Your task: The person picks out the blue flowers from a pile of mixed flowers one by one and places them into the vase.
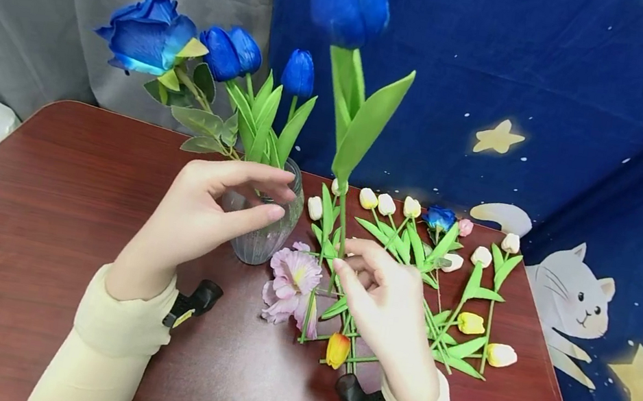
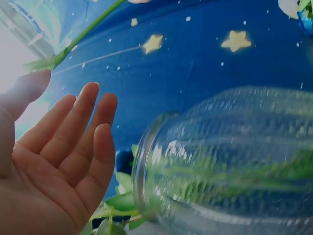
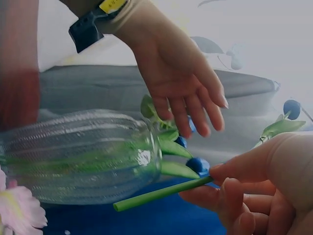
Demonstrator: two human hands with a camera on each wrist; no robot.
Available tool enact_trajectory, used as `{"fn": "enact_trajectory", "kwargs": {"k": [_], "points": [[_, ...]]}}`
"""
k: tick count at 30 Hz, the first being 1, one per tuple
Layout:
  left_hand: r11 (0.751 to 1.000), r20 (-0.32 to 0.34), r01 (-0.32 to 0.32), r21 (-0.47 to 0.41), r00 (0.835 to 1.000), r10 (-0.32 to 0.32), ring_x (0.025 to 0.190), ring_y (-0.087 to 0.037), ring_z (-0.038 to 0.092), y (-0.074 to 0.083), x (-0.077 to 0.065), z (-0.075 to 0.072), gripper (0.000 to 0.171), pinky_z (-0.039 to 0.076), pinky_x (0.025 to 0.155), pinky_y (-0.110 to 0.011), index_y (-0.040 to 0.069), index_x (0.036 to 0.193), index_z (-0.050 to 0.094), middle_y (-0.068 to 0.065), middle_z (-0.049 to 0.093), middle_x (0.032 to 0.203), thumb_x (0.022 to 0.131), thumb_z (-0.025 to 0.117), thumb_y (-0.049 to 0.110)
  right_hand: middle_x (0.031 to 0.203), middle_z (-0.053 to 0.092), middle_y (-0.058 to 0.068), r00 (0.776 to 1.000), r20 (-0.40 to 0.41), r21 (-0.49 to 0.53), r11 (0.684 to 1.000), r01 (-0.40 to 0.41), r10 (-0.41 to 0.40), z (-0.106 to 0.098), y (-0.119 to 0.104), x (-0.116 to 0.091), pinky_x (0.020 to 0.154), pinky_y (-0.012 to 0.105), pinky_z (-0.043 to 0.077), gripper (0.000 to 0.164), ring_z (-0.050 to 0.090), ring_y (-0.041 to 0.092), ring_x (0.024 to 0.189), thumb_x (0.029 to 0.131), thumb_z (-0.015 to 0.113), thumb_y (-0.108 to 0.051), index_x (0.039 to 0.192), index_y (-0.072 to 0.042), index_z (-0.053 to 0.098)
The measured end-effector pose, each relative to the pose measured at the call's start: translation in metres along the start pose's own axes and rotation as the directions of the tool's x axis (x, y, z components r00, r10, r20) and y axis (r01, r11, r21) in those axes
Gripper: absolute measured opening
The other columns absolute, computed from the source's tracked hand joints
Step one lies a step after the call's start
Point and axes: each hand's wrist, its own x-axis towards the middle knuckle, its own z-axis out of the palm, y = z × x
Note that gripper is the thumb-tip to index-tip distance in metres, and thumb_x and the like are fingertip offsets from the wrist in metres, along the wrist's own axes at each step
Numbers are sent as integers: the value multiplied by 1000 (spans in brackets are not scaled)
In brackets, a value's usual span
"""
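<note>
My right hand [image 1: 392, 311] pinches the green stem of a blue artificial tulip [image 1: 351, 4] between thumb and fingertips, holding it upright. In the right wrist view the cut lower end of the stem [image 3: 159, 194] sticks out past the fingers, close to the vase. My left hand [image 1: 199, 203] is held beside the rim of the ribbed clear glass vase [image 1: 261, 243], fingers extended and thumb apart, with nothing in it. In the left wrist view its palm [image 2: 54, 166] faces the vase mouth. A large blue rose [image 1: 146, 36] and several blue tulips [image 1: 299, 72] stand in the vase.
A pink-purple flower [image 1: 292, 278] lies just right of the vase's base. Several white and yellow tulips [image 1: 470, 323] and a small blue rose [image 1: 439, 217] are spread over the right side of the reddish-brown table [image 1: 28, 240]. Grey and starry blue curtains [image 1: 552, 75] hang behind.
</note>
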Motion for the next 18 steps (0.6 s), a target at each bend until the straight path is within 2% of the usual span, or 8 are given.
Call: {"fn": "enact_trajectory", "kwargs": {"k": [9, 18], "points": [[999, 21, -22, -49, 1000, 23, 78, -17, 66, -1, -1, 16, 32, 53, 66, -28, -4, 106, 70, -3, 72, 90, 75, 73, -13, 72, 69, -2, 998, 52, -13, 999, 42, -41, 11, -5, -4, 41, 16, 37, 16, 48, -2, 47, 80, 75, -3, 95, -7, 71], [999, -31, -27, -19, 999, 26, 71, -14, 63, 0, -1, 23, 21, 50, 59, -25, -1, 92, 74, 1, 70, 81, 73, 77, -10, 73, 69, -3, 996, 68, -13, 998, 66, -65, 15, -10, -2, 45, 16, 40, 14, 51, 0, 50, 82, 74, -6, 95, -8, 70]]}}
